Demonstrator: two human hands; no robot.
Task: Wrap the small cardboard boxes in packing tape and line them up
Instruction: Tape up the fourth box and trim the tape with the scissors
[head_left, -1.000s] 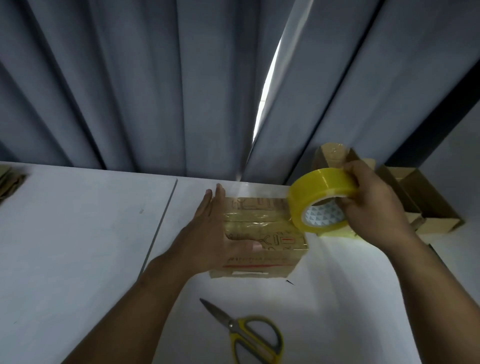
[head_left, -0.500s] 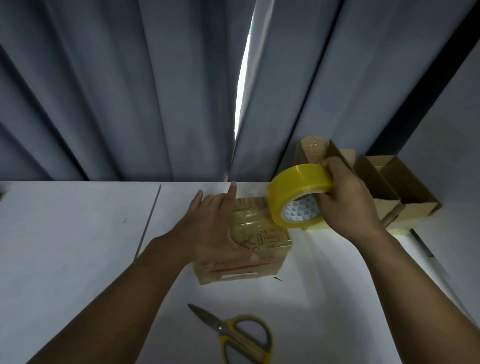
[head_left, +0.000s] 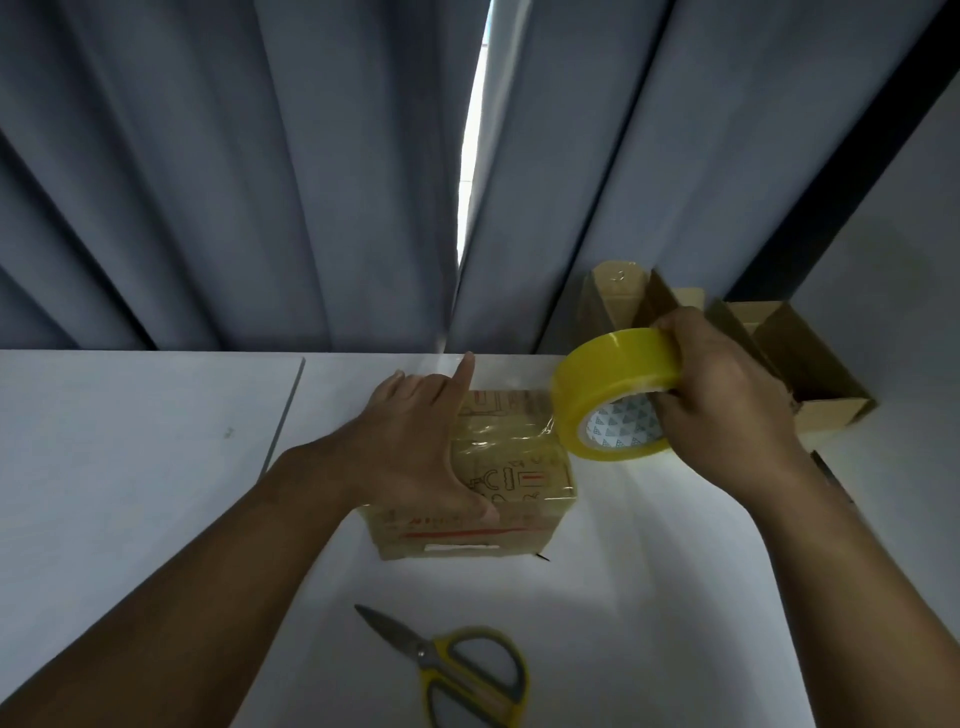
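A small cardboard box (head_left: 511, 483) with printed marks and a red stripe lies on the white table (head_left: 130, 467), a band of clear tape across its top. My left hand (head_left: 421, 447) presses flat on the box's left half, thumb on the top face. My right hand (head_left: 727, 405) grips a yellow roll of packing tape (head_left: 608, 395) just off the box's right edge. The tape runs from the roll onto the box top.
Yellow-handled scissors (head_left: 457, 670) lie on the table in front of the box. Several open cardboard boxes (head_left: 810, 364) stand at the back right against grey curtains (head_left: 260, 182). A seam (head_left: 283, 415) splits the table left of the box.
The roll in my right hand has stayed by the box's right edge, lifting slightly. My left hand keeps pressing the box. The view has shifted as my head moved.
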